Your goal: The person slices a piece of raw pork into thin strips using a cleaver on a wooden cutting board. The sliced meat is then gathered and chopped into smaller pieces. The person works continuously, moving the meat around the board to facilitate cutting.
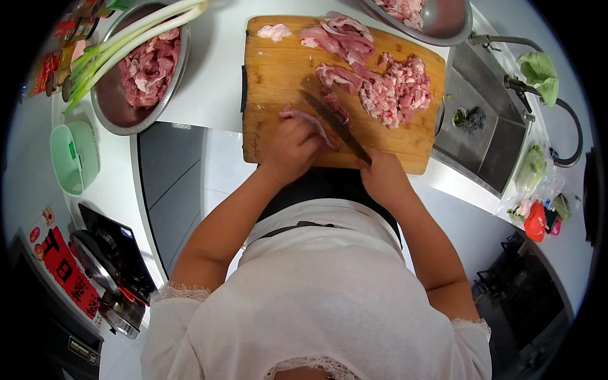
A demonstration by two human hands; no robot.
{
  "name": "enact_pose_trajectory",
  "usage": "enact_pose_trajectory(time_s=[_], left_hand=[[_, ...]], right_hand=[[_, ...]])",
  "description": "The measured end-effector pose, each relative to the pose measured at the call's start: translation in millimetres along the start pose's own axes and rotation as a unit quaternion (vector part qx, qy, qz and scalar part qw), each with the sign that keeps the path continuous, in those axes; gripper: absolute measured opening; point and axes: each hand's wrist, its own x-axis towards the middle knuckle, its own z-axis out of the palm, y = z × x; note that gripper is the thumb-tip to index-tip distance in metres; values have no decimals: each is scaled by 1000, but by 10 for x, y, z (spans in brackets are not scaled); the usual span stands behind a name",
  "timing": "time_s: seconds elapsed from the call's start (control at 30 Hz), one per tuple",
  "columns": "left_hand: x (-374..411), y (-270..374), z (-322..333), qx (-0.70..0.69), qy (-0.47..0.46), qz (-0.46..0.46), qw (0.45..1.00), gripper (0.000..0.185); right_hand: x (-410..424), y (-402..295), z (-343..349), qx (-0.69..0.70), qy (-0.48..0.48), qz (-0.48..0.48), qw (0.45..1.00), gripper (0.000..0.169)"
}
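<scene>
My right hand (385, 176) grips the handle of a kitchen knife (335, 124), its dark blade slanting up and left over the wooden cutting board (280, 66). Under the fingers of my left hand (295, 147) is a strip of raw meat (313, 122), pinched at the board's near left. A narrow cut piece of meat (337, 107) lies just beyond the blade. Chopped raw meat (399, 92) is heaped on the board's right side. Larger uncut slices (342, 40) rest toward the far edge, and a pale lump of fat (274, 32) sits at the far left corner.
At left, a metal bowl (107, 102) holds raw meat, with scallions (142, 35) across its rim. Another metal bowl (444, 21) with meat stands at the far right, beside a steel sink (503, 135). A green plastic container (90, 152) and a cooktop (114, 247) are on the left counter.
</scene>
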Motion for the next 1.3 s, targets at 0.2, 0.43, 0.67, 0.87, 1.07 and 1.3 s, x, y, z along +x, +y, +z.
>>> enact_pose_trajectory(time_s=[0.2, 0.43, 0.67, 0.87, 1.07, 1.3], left_hand=[[-129, -37, 222, -19, -35, 15, 999, 17], [242, -44, 96, 92, -69, 39, 993, 31], [608, -110, 327, 160, -218, 85, 959, 25], [539, -101, 286, 150, -207, 57, 965, 20], [517, -320, 50, 54, -155, 2, 986, 30], [645, -123, 173, 165, -259, 10, 952, 34]], right_hand=[[55, 234, 98, -88, 0, 8, 996, 26], [-89, 296, -167, 55, 70, 62, 994, 24], [-207, 488, -180, 113, 108, 87, 984, 24], [-322, 634, -146, 129, 116, 104, 979, 24], [-381, 822, -91, 155, 126, 124, 972, 23], [-392, 812, -108, 174, 131, 121, 968, 23]])
